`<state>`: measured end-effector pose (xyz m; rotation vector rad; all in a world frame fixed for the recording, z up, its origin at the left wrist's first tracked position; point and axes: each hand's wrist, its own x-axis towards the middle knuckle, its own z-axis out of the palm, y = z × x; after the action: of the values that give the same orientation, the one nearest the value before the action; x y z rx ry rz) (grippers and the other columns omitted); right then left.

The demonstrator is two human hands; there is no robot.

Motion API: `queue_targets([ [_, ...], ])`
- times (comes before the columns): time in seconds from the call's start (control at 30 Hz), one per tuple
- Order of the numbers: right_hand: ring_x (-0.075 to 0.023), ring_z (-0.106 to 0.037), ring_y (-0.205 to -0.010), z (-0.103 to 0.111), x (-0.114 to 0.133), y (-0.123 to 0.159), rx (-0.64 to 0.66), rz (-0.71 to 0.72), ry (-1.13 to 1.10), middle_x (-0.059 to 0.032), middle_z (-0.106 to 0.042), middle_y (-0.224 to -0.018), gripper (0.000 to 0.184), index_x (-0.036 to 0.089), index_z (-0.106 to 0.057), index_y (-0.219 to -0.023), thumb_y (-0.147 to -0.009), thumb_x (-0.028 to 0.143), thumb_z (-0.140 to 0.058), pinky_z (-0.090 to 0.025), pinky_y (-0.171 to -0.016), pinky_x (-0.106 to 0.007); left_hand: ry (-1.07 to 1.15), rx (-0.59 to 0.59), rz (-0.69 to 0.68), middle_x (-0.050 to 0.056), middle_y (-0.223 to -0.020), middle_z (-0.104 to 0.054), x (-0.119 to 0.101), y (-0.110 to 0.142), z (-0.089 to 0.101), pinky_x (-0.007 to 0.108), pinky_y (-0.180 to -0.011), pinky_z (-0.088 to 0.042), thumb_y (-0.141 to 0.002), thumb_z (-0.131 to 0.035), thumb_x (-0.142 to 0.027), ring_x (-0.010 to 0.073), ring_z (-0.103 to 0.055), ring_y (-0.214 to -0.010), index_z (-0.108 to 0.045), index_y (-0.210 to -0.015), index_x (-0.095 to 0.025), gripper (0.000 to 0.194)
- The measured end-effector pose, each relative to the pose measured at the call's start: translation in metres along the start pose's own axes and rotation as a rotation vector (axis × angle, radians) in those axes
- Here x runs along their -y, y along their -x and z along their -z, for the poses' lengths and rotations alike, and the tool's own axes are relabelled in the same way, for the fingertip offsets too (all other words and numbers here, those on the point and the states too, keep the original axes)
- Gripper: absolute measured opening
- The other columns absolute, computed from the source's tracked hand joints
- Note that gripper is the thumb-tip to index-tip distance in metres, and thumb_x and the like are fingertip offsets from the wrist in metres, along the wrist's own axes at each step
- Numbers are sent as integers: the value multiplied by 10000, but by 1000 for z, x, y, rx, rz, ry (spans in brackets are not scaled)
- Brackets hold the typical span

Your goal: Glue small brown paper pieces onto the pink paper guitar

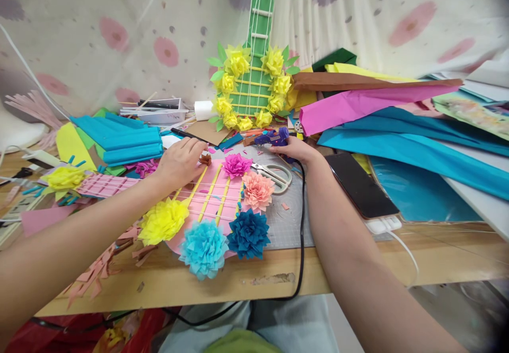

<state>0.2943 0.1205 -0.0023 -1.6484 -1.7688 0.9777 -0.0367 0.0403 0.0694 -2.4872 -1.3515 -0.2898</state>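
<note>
My left hand (181, 161) reaches over the top left of a pink paper guitar (212, 196), its fingers closed on a small brown paper flower (205, 159). Crepe paper flowers ring the guitar's body: a magenta flower (237, 165), a salmon flower (257, 190), a dark blue flower (249, 234), a light blue flower (204, 249) and a yellow flower (164, 221). Yellow strips and pale strings cross it. My right hand (297, 149) grips a purple-blue glue gun (274, 137), whose nozzle points left. Scissors (274, 175) lie beside the guitar, partly under it.
A green paper guitar (254, 85) with yellow flowers stands at the back. Coloured paper sheets (374, 104) pile up on the right, near a black phone (360, 184). Folded blue paper (119, 135) lies left. The glue gun's black cord (303, 226) hangs over the table edge.
</note>
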Motion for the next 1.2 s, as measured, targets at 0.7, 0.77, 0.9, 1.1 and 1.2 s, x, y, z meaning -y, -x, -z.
queue_targets([
  [0.7,-135,-562,-638,0,0,0,-6,19,9,-39,-667,-754,402,150,-665,-933,-685,458,-737,-496,-677,-290,464,256,699,14,-857,-725,-3,-3,8,297,-677,-460,-645,-698,-396,224,-680,-851,-442,-1148,-203,597],
  [0.77,-143,-577,-661,0,0,1,-8,14,17,-52,-682,-787,423,148,-670,-962,-687,463,-736,-502,-684,-291,497,247,710,12,-853,-721,-1,-5,3,301,-680,-462,-632,-707,-380,224,-682,-843,-442,-1141,-202,600],
  [0.9,-155,-601,-700,0,0,0,-5,13,22,-68,-701,-849,442,143,-674,-992,-694,464,-730,-510,-692,-292,537,235,723,15,-870,-715,2,-6,-1,308,-677,-466,-616,-714,-357,225,-681,-854,-448,-1112,-216,580],
  [1.1,-174,-622,-742,1,4,3,-8,7,30,-80,-707,-905,453,145,-670,-1029,-700,450,-730,-515,-739,-319,573,225,727,13,-882,-713,1,-6,-3,329,-686,-461,-601,-718,-350,227,-672,-857,-421,-1064,-239,561],
  [1.2,-180,-628,-754,1,6,5,-10,3,25,-83,-711,-907,458,144,-670,-1039,-701,446,-731,-519,-756,-328,584,226,730,6,-883,-713,2,-6,-3,324,-681,-453,-595,-723,-348,218,-671,-848,-411,-1050,-244,561],
])
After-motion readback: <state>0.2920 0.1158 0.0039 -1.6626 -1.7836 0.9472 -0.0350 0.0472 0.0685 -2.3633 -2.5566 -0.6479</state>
